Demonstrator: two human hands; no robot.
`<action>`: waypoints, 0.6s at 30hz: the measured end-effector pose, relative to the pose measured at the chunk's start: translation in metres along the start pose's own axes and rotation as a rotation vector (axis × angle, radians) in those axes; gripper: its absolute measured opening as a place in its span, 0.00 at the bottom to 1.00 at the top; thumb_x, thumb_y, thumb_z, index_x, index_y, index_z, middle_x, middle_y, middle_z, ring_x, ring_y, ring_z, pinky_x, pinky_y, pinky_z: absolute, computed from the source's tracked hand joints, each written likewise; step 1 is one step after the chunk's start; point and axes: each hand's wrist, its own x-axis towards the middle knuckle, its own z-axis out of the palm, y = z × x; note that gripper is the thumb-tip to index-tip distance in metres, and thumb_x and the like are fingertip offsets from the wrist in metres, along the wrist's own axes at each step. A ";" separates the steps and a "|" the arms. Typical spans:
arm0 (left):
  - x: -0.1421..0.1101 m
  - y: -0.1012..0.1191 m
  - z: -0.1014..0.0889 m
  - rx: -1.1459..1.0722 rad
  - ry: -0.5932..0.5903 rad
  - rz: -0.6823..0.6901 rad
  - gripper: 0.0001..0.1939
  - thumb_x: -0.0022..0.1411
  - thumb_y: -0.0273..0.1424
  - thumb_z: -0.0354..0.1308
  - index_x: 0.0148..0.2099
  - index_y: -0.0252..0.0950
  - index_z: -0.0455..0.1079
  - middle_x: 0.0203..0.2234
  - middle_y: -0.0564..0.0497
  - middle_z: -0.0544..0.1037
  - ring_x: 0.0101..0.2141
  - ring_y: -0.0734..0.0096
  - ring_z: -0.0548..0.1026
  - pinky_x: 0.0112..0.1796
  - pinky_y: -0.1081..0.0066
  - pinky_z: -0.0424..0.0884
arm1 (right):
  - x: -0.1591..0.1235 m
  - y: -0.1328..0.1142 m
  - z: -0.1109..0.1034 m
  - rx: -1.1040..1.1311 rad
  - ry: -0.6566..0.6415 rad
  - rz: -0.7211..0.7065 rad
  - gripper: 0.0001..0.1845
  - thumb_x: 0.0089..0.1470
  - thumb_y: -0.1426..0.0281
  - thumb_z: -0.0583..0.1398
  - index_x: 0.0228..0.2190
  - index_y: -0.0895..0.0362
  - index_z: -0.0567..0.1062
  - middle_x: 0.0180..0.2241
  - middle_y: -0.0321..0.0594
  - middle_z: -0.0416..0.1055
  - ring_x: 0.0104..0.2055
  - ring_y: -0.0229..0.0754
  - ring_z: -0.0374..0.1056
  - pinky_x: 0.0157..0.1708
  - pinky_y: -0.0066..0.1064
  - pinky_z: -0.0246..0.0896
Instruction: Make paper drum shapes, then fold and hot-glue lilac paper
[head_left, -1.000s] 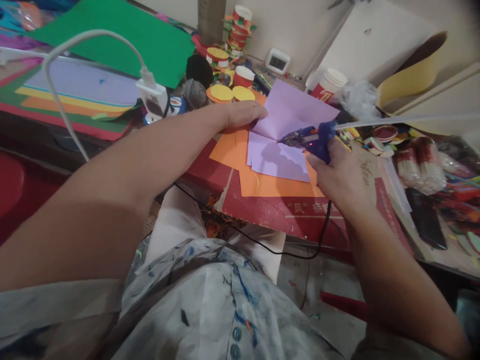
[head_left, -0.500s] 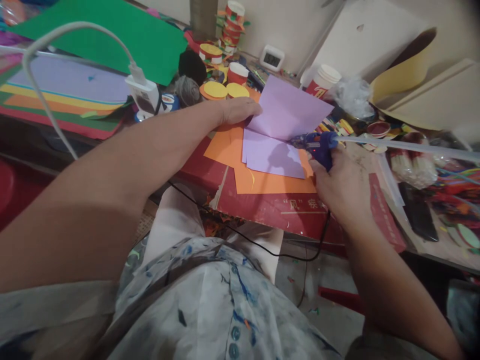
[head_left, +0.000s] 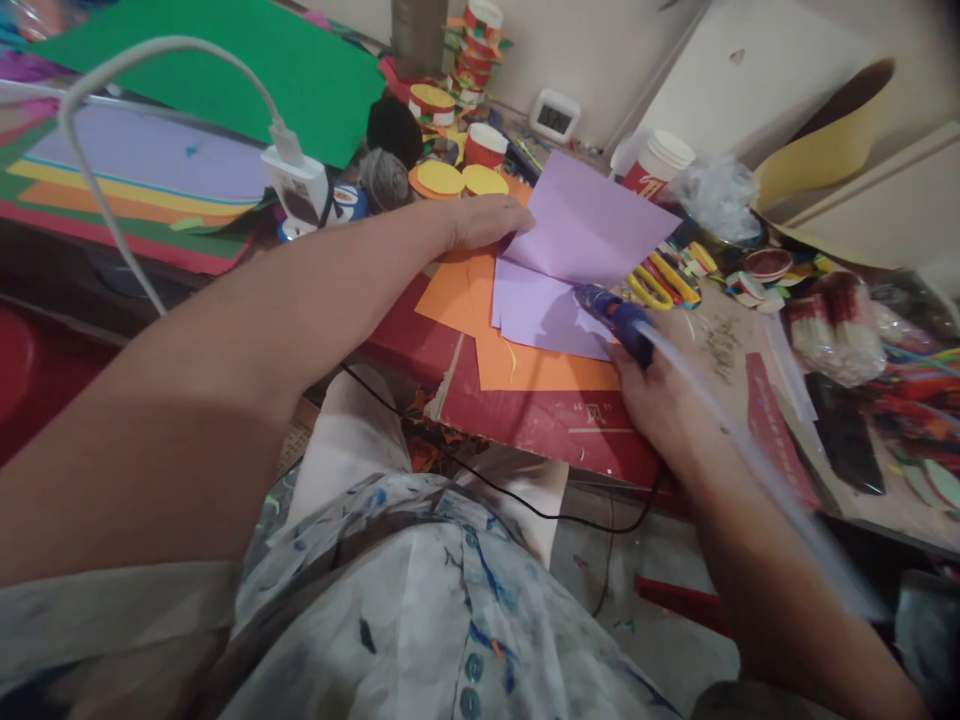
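My left hand (head_left: 491, 220) grips the left edge of a folded purple paper (head_left: 592, 215), holding its upper flap raised. The lower purple sheet (head_left: 536, 305) lies flat over orange paper (head_left: 551, 373) on a red board (head_left: 525, 420). In my right hand (head_left: 652, 385) is a blue hot glue gun (head_left: 619, 320), its fingers wrapped round the handle. The gun's nozzle is over the lower purple sheet, close to the fold; whether it touches cannot be made out. A long translucent glue stick (head_left: 757, 460) sticks out of the gun's back, blurred.
Yellow-topped paper rounds (head_left: 439, 180), a red-and-white paper cup (head_left: 486, 147) and a small white clock (head_left: 555, 115) stand behind the papers. Yellow-handled scissors (head_left: 651, 288) lie right of the flap. A white charger (head_left: 296, 190) with a cable stands left. The gun's black cord (head_left: 517, 497) hangs in front.
The glue gun has turned in my right hand, so the glue stick swings from pointing right to pointing down toward my forearm. My left hand still holds the purple flap up.
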 end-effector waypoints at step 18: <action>-0.002 0.000 0.002 0.065 0.037 -0.004 0.18 0.73 0.33 0.51 0.52 0.39 0.83 0.46 0.46 0.85 0.51 0.58 0.79 0.56 0.64 0.70 | 0.021 -0.061 0.013 -0.198 -0.046 -0.205 0.23 0.63 0.78 0.54 0.56 0.57 0.77 0.50 0.54 0.81 0.50 0.60 0.71 0.51 0.50 0.67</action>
